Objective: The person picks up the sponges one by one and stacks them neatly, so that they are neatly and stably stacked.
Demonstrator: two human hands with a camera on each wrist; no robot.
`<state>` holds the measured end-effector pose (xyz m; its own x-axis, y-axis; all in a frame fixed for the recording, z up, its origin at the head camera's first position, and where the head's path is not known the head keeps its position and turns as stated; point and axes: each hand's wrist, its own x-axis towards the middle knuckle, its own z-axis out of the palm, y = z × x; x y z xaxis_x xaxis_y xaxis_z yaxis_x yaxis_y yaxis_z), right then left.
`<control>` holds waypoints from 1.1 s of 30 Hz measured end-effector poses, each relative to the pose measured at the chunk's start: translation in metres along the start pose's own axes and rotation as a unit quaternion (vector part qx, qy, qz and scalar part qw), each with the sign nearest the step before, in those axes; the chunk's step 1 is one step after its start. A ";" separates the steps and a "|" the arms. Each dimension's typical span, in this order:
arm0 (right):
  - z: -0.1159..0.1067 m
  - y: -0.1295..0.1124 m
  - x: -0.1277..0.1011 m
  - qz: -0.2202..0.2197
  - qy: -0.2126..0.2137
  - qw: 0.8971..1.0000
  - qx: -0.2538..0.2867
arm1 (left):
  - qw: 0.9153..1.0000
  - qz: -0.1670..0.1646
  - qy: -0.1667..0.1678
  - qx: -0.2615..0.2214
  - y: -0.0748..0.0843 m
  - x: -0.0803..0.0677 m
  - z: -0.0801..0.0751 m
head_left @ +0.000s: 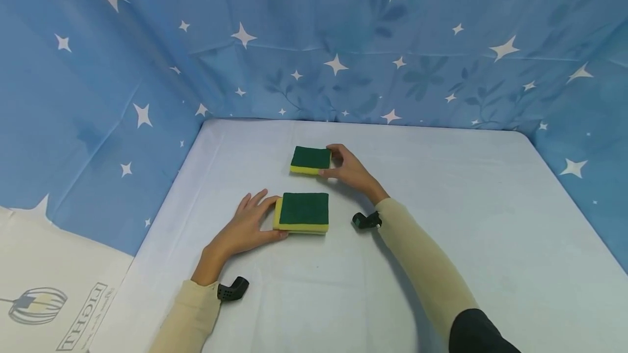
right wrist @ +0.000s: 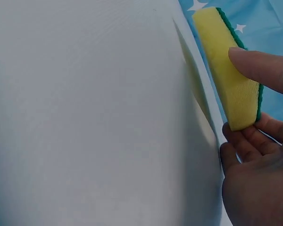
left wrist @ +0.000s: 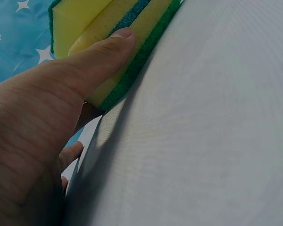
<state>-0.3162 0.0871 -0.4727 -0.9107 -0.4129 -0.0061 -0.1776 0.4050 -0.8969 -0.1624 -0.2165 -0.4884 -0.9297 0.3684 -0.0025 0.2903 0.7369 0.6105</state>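
Note:
My left hand (head_left: 247, 225) pinches the left end of a stack of sponges (head_left: 304, 210), thumb at the near side and fingers at the far side. In the left wrist view, the stacked sponges (left wrist: 153, 21) show yellow foam with green and blue-green scouring layers between and at the edges; how many lie there I cannot tell. Farther back, my right hand (head_left: 350, 170) grips the right end of a single sponge (head_left: 311, 158), its green side up. The right wrist view shows that sponge's yellow foam (right wrist: 226, 70) apart from the tabletop, with the thumb against it.
A white cloth covers the table (head_left: 490, 222). A blue curtain with white stars (head_left: 343, 42) hangs behind and at both sides. Pale fabric with a printed lamp (head_left: 39, 304) lies at the lower left. Black wrist devices (head_left: 233, 289) sit at both sleeves.

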 end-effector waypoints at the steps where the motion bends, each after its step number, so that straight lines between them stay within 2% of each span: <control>1: -0.001 0.001 -0.001 0.000 0.001 1.000 0.003 | 1.000 -0.001 0.000 0.000 0.000 0.000 0.000; 9: -0.004 0.004 -0.012 0.002 0.008 1.000 0.026 | 1.000 0.004 0.001 -0.001 0.001 0.000 -0.001; 23: -0.014 0.002 -0.034 -0.010 0.021 1.000 0.016 | 1.000 0.011 0.003 -0.008 0.000 0.000 -0.002; 33: -0.019 -0.005 -0.048 -0.034 0.008 0.999 0.016 | 1.000 0.013 0.003 -0.004 -0.002 0.000 -0.001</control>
<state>-0.2783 0.1207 -0.4593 -0.9031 -0.4250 0.0621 -0.2276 0.3510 -0.9083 -0.1636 -0.2184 -0.4890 -0.9232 0.3838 0.0179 0.3126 0.7232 0.6159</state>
